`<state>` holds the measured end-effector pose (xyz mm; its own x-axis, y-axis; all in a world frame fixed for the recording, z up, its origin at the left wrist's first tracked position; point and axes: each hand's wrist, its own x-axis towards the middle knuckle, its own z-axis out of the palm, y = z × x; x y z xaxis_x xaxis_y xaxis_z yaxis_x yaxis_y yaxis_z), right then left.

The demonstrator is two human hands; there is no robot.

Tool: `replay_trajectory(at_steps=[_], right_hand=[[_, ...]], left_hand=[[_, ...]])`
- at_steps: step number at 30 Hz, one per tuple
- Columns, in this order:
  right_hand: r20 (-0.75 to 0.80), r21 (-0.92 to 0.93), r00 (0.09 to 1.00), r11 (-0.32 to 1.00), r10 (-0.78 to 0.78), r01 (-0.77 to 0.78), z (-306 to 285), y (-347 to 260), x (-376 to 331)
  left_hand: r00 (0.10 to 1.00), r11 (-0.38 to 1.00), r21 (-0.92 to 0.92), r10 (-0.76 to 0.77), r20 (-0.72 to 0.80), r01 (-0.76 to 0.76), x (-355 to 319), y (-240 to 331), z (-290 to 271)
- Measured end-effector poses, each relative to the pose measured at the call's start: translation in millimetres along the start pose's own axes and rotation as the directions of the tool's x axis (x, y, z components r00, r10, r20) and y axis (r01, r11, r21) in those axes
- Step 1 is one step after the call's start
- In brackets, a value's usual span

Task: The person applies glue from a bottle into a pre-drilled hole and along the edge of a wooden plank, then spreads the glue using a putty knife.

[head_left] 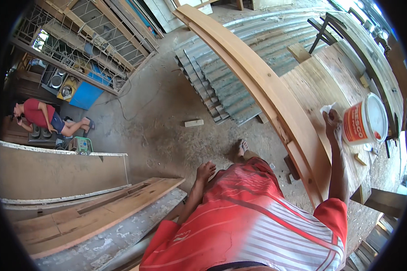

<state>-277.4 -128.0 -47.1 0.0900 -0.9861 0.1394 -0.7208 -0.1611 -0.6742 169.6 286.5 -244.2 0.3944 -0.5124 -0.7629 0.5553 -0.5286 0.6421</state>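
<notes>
The right hand [333,123], at three o'clock, has its fingers closed on a small crumpled white cloth [326,109], pressed to the pale plywood bench [316,86] just beside the white plastic tub with an orange label [365,119], kept within reach. A long pale timber plank [257,77] lies along the bench edge. The left hand [205,170], at six o'clock, hangs loosely curled, holding nothing.

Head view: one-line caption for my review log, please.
Right hand presses a white cloth beside a white-and-orange tub on a workbench; left hand hangs free.
</notes>
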Motion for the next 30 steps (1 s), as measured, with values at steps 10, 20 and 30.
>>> replay_trajectory(at_steps=[10,20,30], right_hand=[[-0.059,0.05,0.998,0.998,0.034,-0.031,11.8,-49.1,-8.3],[-0.116,-0.068,0.952,0.954,0.285,-0.294,11.3,-91.3,-1.7],[-0.411,-0.057,0.855,0.927,0.318,-0.372,13.1,-153.2,-91.7]], left_hand=[[0.988,0.987,0.048,0.154,0.017,-0.155,77.5,167.0,12.6],[0.963,0.973,0.228,-0.019,0.27,-0.045,141.8,233.9,38.0],[0.944,0.978,0.189,0.02,0.33,-0.087,191.8,293.5,24.5]])
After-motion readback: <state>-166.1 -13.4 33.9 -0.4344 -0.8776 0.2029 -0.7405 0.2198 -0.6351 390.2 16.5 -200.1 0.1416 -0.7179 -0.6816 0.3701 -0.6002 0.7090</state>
